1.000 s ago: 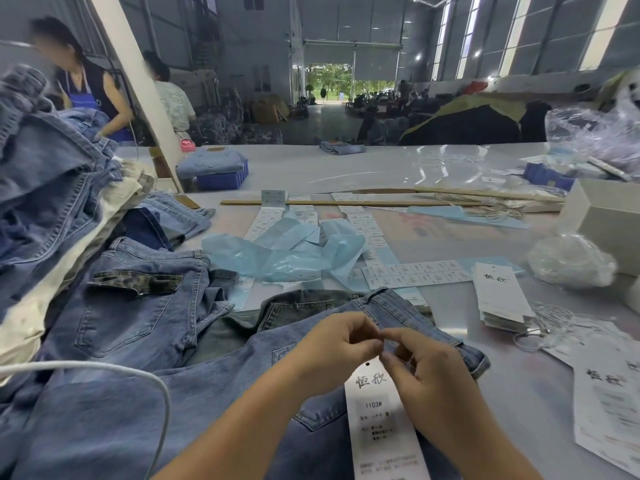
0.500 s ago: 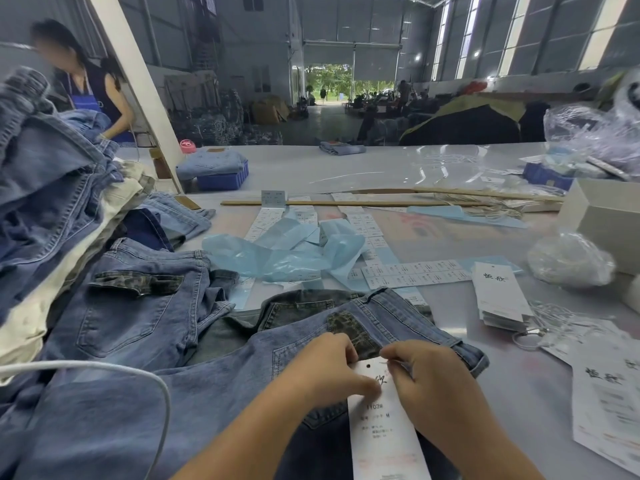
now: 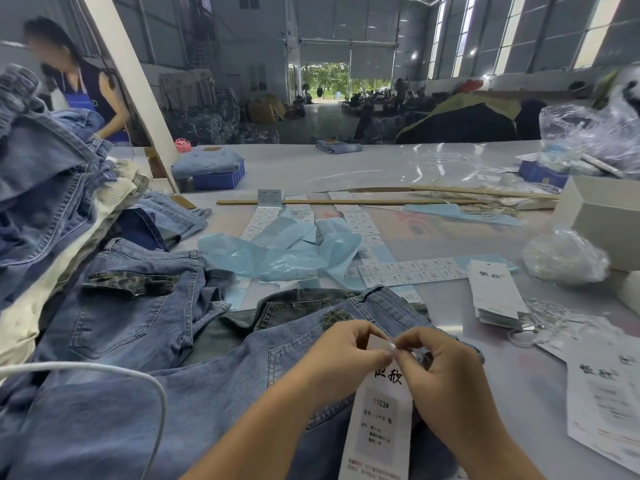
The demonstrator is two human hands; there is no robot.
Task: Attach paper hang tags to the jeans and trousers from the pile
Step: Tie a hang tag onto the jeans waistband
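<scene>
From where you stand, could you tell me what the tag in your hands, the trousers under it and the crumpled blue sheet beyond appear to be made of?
Hang tag: apparently matte white card; it lies flat with crisp edges and printed text.
Jeans: denim, mid-blue and faded, with visible seams and topstitching.
Blue sheet: probably thin plastic film or tissue; it is creased with a slight sheen.

A large factory hall with grey corrugated walls (image 3: pixel 249 64) and a grey concrete floor (image 3: pixel 322 123). At the far end a roller door (image 3: pixel 349 58) stands raised, daylight and green trees beyond it. Tall windows (image 3: pixel 519 32) line the right wall and let in bright light. A white slanted beam (image 3: pixel 131 95) rises past the counter's (image 3: pixel 346 161) far left edge. Beyond the far edge lie what may be heaps of fabric (image 3: pixel 214 123).
</scene>
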